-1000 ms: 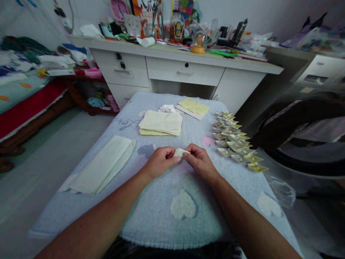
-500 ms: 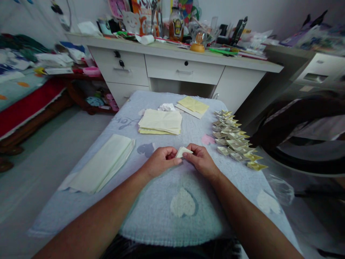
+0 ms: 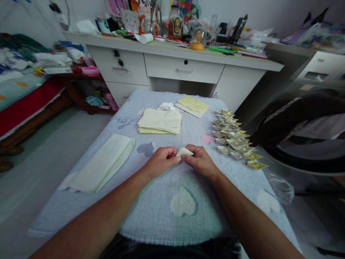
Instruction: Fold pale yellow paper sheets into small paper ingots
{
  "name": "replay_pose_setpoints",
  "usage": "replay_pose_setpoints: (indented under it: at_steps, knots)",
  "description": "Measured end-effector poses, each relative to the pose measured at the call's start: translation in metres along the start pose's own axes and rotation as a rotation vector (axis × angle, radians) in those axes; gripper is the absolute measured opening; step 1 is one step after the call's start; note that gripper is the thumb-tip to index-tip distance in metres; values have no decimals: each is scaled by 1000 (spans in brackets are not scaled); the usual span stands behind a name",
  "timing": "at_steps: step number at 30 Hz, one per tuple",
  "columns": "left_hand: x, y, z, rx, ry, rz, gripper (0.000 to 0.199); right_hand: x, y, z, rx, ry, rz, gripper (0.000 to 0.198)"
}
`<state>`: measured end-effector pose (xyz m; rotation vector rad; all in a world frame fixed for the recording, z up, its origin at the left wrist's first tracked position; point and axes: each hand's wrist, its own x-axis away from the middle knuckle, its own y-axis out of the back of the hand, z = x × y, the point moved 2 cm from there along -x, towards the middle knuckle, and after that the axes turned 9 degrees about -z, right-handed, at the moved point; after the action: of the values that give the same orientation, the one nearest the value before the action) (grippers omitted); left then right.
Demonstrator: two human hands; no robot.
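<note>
A small folded piece of pale paper [image 3: 184,152] is pinched between both hands above the cloth-covered table. My left hand [image 3: 163,160] grips its left corner with thumb and curled fingers. On the right side, my right hand [image 3: 201,160] holds the other edge, its thumb pressed on the front. Beyond the hands lies a stack of cream and yellow paper sheets [image 3: 160,120]. To the right stand several folded paper boats [image 3: 233,137] in close rows. A long folded bundle of pale paper [image 3: 101,163] rests at the left.
Yellow and white sheets [image 3: 192,105] and a crumpled white tissue [image 3: 166,106] lie toward the table's far end. A white desk [image 3: 185,68] crowded with jars and stationery stands behind. At the right is a front-loading washing machine [image 3: 309,77]; a bed [image 3: 29,97] is at the left.
The folded paper has tilted slightly and its outline looks more pointed, with the right thumb a little lower on it. Both hands stay in nearly the same place.
</note>
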<state>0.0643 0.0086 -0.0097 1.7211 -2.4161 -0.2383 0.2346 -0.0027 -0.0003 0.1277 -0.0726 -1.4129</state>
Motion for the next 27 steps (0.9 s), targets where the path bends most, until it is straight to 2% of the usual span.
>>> replay_pose_setpoints:
  at_steps: [3, 8, 18, 22, 27]
  knots:
    - [1, -1, 0, 35, -16, 29, 27, 0, 0, -2, -38, -32, -15, 33]
    - [0, -1, 1, 4, -14, -17, 31, 0, 0, -3, -35, -15, -8, 33]
    - [2, -2, 0, 153, 43, 66, 26, -1, 7, -1, -179, -72, 176, 32]
    - [2, 0, -2, 156, 28, 45, 26, 0, 6, -2, -145, -103, 139, 31]
    - [2, 0, 2, 119, -2, 47, 26, 0, 3, -4, -105, -71, 110, 33]
